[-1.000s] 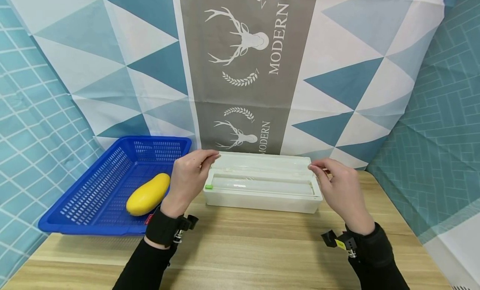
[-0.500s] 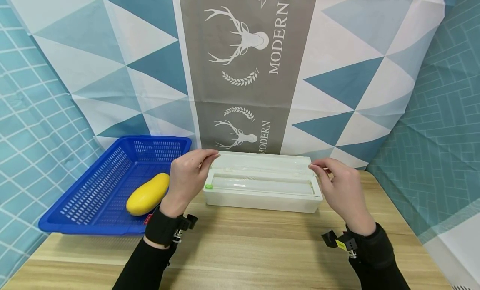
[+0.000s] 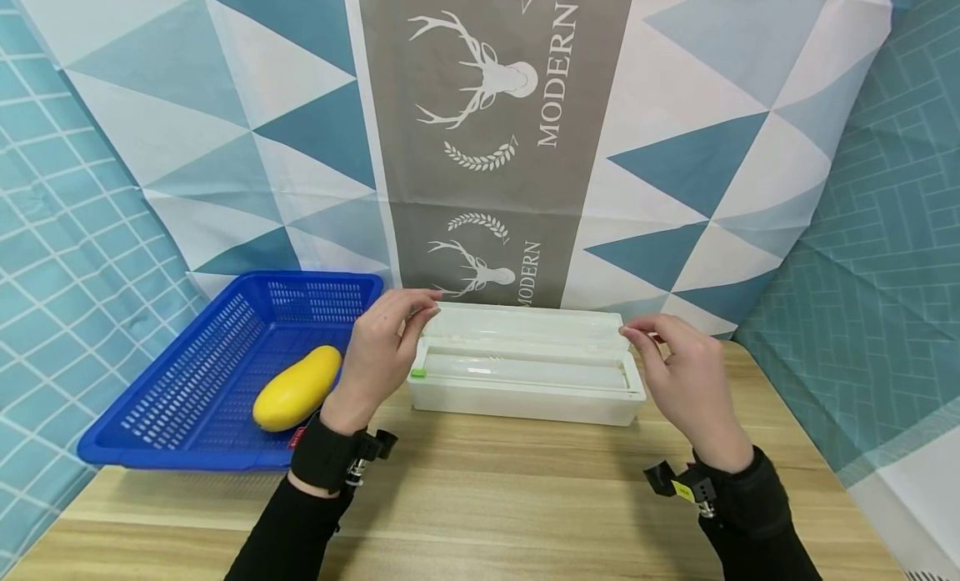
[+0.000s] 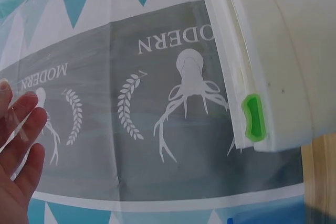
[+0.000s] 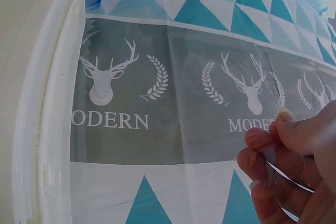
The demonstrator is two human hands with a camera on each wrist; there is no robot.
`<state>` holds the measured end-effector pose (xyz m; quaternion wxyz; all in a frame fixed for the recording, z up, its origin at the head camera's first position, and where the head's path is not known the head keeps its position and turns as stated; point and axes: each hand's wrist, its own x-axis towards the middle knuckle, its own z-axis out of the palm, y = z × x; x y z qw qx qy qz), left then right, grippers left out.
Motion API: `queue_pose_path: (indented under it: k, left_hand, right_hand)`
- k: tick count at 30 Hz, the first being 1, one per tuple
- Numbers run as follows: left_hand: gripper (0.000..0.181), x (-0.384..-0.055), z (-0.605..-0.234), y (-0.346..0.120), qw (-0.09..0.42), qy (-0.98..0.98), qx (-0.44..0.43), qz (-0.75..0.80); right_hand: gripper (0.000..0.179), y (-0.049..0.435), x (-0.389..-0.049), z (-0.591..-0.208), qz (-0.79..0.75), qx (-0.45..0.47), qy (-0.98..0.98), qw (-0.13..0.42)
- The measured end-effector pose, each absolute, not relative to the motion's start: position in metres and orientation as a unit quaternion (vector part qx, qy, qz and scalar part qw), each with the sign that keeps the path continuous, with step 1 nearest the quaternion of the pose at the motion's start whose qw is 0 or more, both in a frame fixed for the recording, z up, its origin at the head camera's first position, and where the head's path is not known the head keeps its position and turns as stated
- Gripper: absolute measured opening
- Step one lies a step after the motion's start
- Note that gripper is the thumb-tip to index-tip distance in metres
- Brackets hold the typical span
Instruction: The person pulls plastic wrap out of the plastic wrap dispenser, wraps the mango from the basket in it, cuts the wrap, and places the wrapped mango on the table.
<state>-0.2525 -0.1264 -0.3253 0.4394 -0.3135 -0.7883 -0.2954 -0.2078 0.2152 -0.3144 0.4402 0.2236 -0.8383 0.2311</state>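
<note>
A white cling film dispenser (image 3: pixel 525 404) stands at the back of the table, its long window facing up. A green tab (image 4: pixel 254 117) sits on its left end. Clear cling film (image 5: pixel 262 69) spreads between the hands above the dispenser, creased near the right fingers. My right hand (image 3: pixel 686 381) pinches one corner between thumb and fingers. My left hand (image 3: pixel 378 356) holds the other corner; its index fingertip is lifted a little from the thumb. In the left wrist view several left fingers (image 4: pixel 23 145) are spread behind the transparent film.
A blue plastic basket (image 3: pixel 180 460) with a yellow mango-shaped fruit (image 3: pixel 296 389) in it stands left of the dispenser, right beside my left forearm. A patterned cloth (image 3: pixel 480 172) hangs directly behind. The wooden table (image 3: pixel 510 498) extends in front.
My left index finger has lifted and straightened slightly away from the thumb. The right hand, dispenser and basket stay nearly in place.
</note>
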Motion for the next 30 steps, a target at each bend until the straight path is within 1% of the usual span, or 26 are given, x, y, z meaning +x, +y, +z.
queue_pose_path:
  k: [12,23,30]
  left_hand:
    - [0.011,-0.2500,-0.3274,-0.1263,0.354,-0.798,-0.317,-0.371]
    - [0.007,-0.2495,-0.3250,-0.1235,0.306,-0.777,-0.336,-0.435]
    - [0.007,-0.2474,-0.3227,-0.1236,0.301,-0.774,-0.331,-0.447]
  right_hand:
    - [0.007,0.2149,-0.2064,-0.3136,0.241,0.227,-0.835,0.439]
    - [0.007,0.2132,-0.2056,-0.3129,0.262,0.238,-0.831,0.428]
    - [0.008,0.2135,-0.2051,-0.3135,0.272,0.240,-0.836,0.411]
